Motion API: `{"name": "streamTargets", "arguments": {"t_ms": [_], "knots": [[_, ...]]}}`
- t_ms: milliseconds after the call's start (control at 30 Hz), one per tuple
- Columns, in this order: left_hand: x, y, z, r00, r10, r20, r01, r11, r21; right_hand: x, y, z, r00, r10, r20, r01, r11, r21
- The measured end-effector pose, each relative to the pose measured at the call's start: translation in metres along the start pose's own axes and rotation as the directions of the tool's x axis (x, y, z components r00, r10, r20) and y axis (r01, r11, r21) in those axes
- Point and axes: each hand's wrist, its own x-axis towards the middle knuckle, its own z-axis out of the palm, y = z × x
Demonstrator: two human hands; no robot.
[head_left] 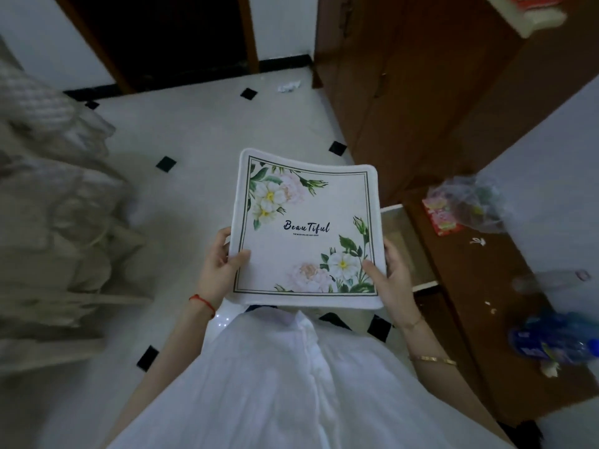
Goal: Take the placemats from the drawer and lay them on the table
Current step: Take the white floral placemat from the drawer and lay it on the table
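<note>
A white square placemat [306,228] printed with flowers and the word "Beautiful" is held flat in front of my body, above the tiled floor. My left hand [220,264] grips its left edge, thumb on top. My right hand [387,277] grips its right edge the same way. Whether more than one mat is in the stack cannot be told. Just right of the mat, a drawer [405,247] of the brown cabinet stands pulled open, its pale inside partly hidden by my right hand.
A brown wooden cabinet top [486,286] on the right carries a clear plastic bag [470,202], a red packet [442,218] and a blue bottle [551,345]. A tall wardrobe [405,76] stands behind it. Pale bundled fabric [58,205] fills the left. A crumpled paper [288,85] lies on the floor.
</note>
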Motion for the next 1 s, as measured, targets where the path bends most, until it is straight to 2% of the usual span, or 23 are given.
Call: {"name": "streamTargets", "arguments": {"t_ms": [167, 367, 700, 1000], "knots": [[-0.036, -0.013, -0.076, 0.978, -0.005, -0.208, -0.006, 0.999, -0.053, 0.005, -0.018, 0.075, 0.981, -0.001, 0.193, 0.006, 1.000, -0.028], [-0.079, -0.016, -0.170, 0.911, -0.015, -0.413, -0.023, 0.996, -0.086, 0.009, -0.033, 0.187, 0.924, -0.028, 0.381, 0.052, 0.997, -0.053], [-0.129, -0.015, -0.288, 0.733, -0.061, -0.678, -0.055, 0.987, -0.149, 0.015, -0.062, 0.349, 0.770, -0.077, 0.633, 0.141, 0.989, -0.052], [-0.096, -0.010, -0.347, 0.575, -0.114, -0.810, -0.127, 0.966, -0.226, 0.065, -0.099, 0.454, 0.639, -0.097, 0.763, 0.199, 0.979, -0.043]]}}
